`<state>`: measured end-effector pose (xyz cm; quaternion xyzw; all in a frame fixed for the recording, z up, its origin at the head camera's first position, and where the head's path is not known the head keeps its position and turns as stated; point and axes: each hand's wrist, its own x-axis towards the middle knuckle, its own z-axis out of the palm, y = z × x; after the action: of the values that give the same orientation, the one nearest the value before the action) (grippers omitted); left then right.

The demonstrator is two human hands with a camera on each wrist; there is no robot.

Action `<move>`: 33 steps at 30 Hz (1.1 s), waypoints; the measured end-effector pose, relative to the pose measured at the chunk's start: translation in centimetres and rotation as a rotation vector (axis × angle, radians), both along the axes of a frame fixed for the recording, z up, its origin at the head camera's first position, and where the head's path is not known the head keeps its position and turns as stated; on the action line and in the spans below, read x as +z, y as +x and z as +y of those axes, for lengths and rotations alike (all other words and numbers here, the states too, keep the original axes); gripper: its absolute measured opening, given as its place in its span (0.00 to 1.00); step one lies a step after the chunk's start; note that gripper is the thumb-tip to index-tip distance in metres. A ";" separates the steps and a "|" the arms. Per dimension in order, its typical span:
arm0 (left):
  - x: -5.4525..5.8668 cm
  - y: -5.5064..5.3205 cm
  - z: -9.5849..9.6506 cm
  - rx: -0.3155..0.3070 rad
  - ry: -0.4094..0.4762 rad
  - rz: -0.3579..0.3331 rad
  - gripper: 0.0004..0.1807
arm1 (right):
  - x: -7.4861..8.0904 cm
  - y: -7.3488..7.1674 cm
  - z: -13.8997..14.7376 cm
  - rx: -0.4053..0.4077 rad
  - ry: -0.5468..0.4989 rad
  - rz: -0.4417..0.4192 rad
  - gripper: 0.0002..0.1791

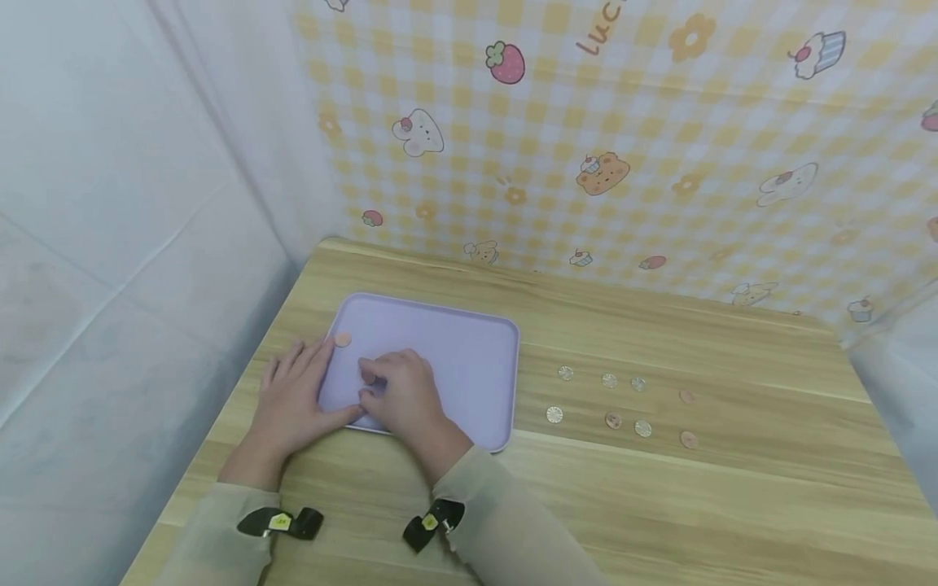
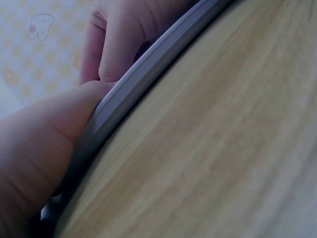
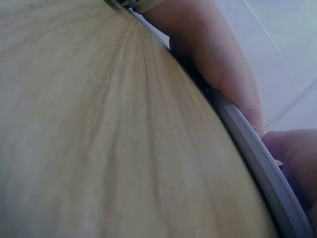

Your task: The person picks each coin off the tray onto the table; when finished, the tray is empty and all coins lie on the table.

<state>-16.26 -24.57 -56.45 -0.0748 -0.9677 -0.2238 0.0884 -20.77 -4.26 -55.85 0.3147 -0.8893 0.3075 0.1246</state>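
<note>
A shallow lilac tray (image 1: 469, 366) lies on the left part of the wooden table. At its left side rests my left hand (image 1: 293, 399), fingers spread along the rim and thumb reaching over the near left corner. One copper-coloured coin (image 1: 343, 339) lies inside the tray by the left fingertips. My right hand (image 1: 406, 391) is over the tray's near left part, thumb and index finger curled toward each other. A small coppery edge (image 3: 278, 162), seemingly a coin, shows at these fingers in the right wrist view; most of it is hidden.
To the right of the tray several silver coins (image 1: 554, 415) and three copper-coloured coins (image 1: 689, 439) lie spread in two loose rows on the table (image 1: 733, 505). A yellow checked cloth (image 1: 550, 122) hangs behind, and a white sheet (image 1: 110, 244) hangs at left.
</note>
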 end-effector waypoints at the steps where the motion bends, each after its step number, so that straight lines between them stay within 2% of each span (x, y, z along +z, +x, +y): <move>1: 0.0 0.0 0.0 0.000 0.000 -0.001 0.66 | -0.1 -0.1 0.0 -0.003 -0.031 -0.021 0.20; 5: 0.0 0.0 0.1 0.003 -0.004 -0.008 0.66 | -0.1 -0.2 0.1 -0.052 -0.191 -0.101 0.23; 9: 0.0 -0.1 0.2 0.001 -0.006 -0.010 0.66 | -0.1 -0.2 0.2 -0.101 -0.323 -0.130 0.22; 16: 0.0 0.0 0.1 -0.001 -0.003 0.001 0.66 | 0.1 -0.1 0.5 -0.086 -0.368 -0.153 0.19; 21: -0.2 -0.1 0.0 -0.006 0.001 0.012 0.66 | 0.5 -0.1 1.3 -0.119 -0.330 -0.167 0.19; 29: -0.1 -0.1 0.0 -0.005 0.010 0.021 0.65 | 0.4 -0.4 3.5 -0.218 -0.095 0.022 0.20; 33: 0.0 -0.2 -0.1 -0.003 0.005 0.020 0.65 | 0.5 -0.6 4.5 -0.270 -0.030 0.040 0.20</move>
<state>-16.44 -24.62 -56.48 -0.0783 -0.9661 -0.2255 0.0981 -21.37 0.21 -55.38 0.1965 -0.9161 0.2951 0.1872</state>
